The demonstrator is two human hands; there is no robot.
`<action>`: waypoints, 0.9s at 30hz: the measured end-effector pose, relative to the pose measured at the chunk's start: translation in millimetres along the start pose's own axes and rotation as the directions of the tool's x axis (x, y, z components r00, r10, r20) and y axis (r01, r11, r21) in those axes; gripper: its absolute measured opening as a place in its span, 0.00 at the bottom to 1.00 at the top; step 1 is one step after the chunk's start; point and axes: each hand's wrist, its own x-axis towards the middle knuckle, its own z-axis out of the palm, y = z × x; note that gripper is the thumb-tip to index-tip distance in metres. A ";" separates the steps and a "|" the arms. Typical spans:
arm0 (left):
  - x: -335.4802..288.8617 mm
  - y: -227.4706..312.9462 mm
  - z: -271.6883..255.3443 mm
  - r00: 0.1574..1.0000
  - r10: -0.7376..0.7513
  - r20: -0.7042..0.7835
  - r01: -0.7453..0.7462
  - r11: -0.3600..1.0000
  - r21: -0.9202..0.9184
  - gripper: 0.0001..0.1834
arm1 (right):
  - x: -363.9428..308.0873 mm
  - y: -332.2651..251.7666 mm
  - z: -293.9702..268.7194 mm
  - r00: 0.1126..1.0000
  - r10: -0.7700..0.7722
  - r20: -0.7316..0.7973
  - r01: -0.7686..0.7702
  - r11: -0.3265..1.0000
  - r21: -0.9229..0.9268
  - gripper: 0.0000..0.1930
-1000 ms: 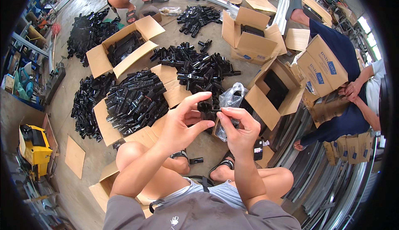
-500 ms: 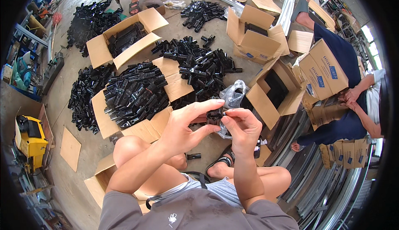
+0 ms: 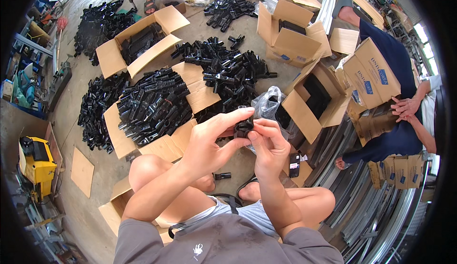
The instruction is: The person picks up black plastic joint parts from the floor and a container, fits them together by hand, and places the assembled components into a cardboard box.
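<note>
Between both hands, in front of my chest, is a small black tubular fitting (image 3: 243, 127) with its round opening facing me. My left hand (image 3: 212, 137) grips it between thumb and fingers from the left. From the right, the thumb and fingertips of my right hand (image 3: 267, 142) pinch its edge. Just beyond the hands lie a clear plastic bag (image 3: 269, 104) and a heap of black fittings (image 3: 233, 76). More such parts fill an open carton (image 3: 154, 104) at the left. One loose black piece (image 3: 222, 176) rests on the floor near my feet.
Open cartons (image 3: 304, 106) stand at right and far left, with further black heaps (image 3: 102, 23) around. Long metal profiles (image 3: 352, 207) line the right side. A person's clasped hands (image 3: 409, 106) show there. A phone (image 3: 294, 165) lies by my right knee; a yellow machine (image 3: 37, 166) stands left.
The fitting has turned in my grip, and my right hand has shifted slightly left and down. The other person's hands at right have spread their fingers a little.
</note>
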 end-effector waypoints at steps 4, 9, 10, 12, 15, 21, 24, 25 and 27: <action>4.0 2.9 5.1 0.999 -0.050 0.017 0.039 0.914 0.404 0.40 | 0.1 5.5 3.3 0.961 0.277 -0.009 -0.272 0.951 0.148 0.12; -3.7 -10.5 17.9 0.987 -0.162 -0.017 0.135 0.753 0.644 0.48 | 1.6 36.6 10.5 0.876 0.472 -0.101 -0.462 0.880 0.110 0.17; -5.0 -11.9 18.3 0.983 -0.182 -0.002 0.140 0.751 0.645 0.50 | 1.5 45.5 8.1 0.867 0.486 -0.111 -0.471 0.871 0.140 0.16; -6.1 -13.4 18.4 0.969 -0.243 -0.039 0.227 0.820 0.526 0.51 | 5.1 51.1 -3.6 0.799 0.597 -0.072 -0.549 0.772 0.320 0.14; -9.9 -24.2 7.3 0.937 -0.337 -0.095 0.350 0.883 0.313 0.43 | 7.5 52.0 -13.1 0.731 0.682 0.030 -0.608 0.630 0.484 0.12; -10.7 -52.8 24.7 0.590 -0.789 0.170 0.734 0.438 -0.519 0.24 | 4.9 53.8 -10.1 0.759 0.650 -0.037 -0.609 0.728 0.315 0.13; -17.4 -60.3 34.4 0.653 -0.737 0.171 0.632 0.407 -0.659 0.19 | 1.8 66.5 -9.0 0.935 0.330 -0.132 -0.355 0.890 -0.288 0.18; -18.6 -59.6 30.4 0.632 -0.759 0.155 0.641 0.401 -0.654 0.19 | 3.0 62.9 -5.0 0.954 0.277 -0.111 -0.298 0.858 -0.419 0.18; -20.0 -59.9 25.8 0.667 -0.735 0.117 0.585 0.420 -0.694 0.17 | 2.9 55.1 -5.4 0.977 0.204 -0.062 -0.206 0.824 -0.527 0.17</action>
